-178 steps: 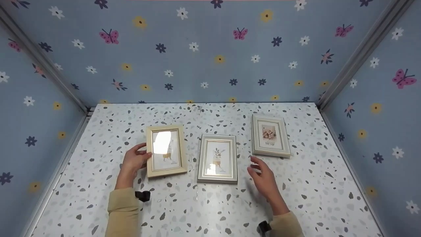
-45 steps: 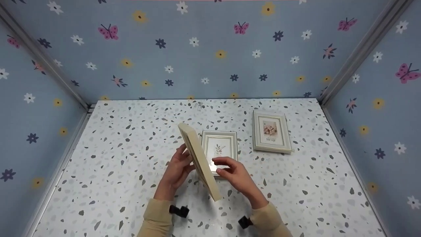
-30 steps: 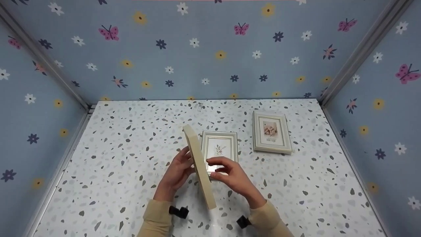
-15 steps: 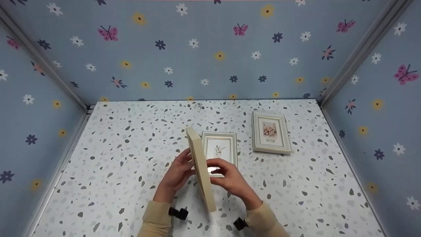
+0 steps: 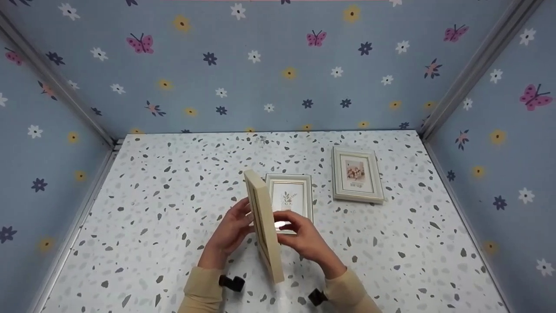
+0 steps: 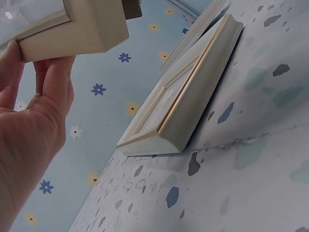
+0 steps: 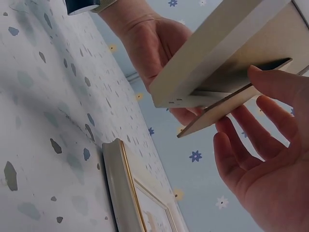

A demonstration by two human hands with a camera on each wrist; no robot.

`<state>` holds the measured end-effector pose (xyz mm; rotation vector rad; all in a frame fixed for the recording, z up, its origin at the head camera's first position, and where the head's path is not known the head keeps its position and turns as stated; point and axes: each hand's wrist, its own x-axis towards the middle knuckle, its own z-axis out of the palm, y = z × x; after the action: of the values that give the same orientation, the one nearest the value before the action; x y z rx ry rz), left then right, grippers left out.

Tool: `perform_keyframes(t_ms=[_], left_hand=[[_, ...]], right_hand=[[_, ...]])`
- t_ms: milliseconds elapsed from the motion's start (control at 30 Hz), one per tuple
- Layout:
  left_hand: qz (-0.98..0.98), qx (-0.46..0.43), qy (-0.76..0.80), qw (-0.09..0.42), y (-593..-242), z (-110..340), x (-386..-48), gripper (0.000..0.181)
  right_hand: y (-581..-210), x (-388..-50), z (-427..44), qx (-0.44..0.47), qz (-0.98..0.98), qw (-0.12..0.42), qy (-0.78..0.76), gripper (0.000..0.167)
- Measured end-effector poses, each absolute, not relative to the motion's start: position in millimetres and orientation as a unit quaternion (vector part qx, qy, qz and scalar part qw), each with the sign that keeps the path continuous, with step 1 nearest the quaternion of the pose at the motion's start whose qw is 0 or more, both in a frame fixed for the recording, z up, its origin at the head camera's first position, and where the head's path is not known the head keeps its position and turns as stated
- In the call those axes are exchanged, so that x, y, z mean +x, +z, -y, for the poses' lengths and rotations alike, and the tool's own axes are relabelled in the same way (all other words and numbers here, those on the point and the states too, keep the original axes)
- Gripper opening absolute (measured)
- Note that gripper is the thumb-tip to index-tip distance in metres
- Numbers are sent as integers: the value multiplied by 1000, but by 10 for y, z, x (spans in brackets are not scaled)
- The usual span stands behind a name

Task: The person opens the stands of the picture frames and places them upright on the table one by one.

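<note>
Where edges show, the tilted frame is cream.

1. I face a dull blue far wall, printed with white, yellow and navy flowers and pink butterflies.
2. The left wall and right wall flank me in the same print.
3. In the two far corners I see a grey left post and right post.
4. My table is white with grey and bluish flecks, reaching back to the far wall.
5. Seen low down, a rough line crosses it.
6. I get fairly even light, with glare on the near part.
</note>
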<state>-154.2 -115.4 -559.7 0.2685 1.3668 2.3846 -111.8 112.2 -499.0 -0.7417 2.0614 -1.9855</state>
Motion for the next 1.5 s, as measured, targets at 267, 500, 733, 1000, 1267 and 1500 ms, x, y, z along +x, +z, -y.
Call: perform_keyframes(t_ms=[267, 500, 733, 1000, 1267, 1500], left_hand=[[-486, 107, 848, 184, -5619, 1193, -1527, 42], [-482, 115, 848, 185, -5641, 1210, -1513, 43], [-493, 116, 842, 187, -5672, 1259, -1498, 43], [-505, 86, 838, 186, -5677, 1291, -1481, 41], [-505, 57, 842, 182, -5666, 1256, -1473, 44], [-505, 42, 843, 182, -5663, 1239, -1486, 50]], right_hand=[[-5002, -1135, -1170, -261, -698, 95, -659, 40], [-5025, -1136, -1211, -261, -684, 97, -674, 40], [-5000, -1150, -1265, -262, -698, 88, -660, 38], [-5009, -1161, -1295, -276, -716, 60, -638, 34], [-5063, -1164, -1279, -264, -696, 70, -664, 36], [-5252, -1222, -1277, -247, -683, 91, -682, 43]])
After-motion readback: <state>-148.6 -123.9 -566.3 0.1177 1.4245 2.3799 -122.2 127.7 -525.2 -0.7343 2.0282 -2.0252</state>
